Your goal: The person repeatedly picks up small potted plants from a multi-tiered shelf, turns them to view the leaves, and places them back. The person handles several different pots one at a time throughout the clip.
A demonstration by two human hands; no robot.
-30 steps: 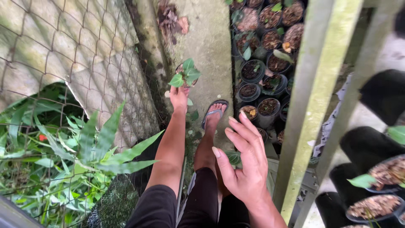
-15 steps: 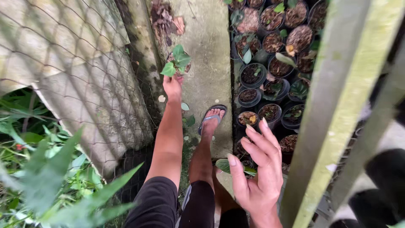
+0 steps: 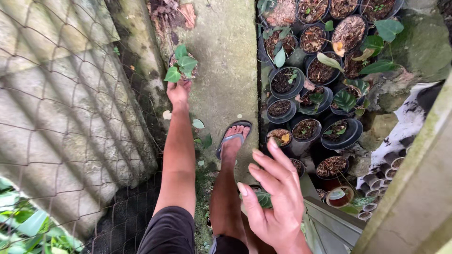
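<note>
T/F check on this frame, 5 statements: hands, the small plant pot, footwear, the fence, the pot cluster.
1. The left hand holds a small potted plant with green leaves. True.
2. The right hand grips a pot. False: it is empty, with fingers spread, in the air.
3. The forward foot wears a flip-flop on the concrete path. True.
4. The wire mesh fence stands on the person's right. False: it is on the left.
5. The black pots right of the path are all bare of soil. False: they hold soil, several with small plants.
</note>
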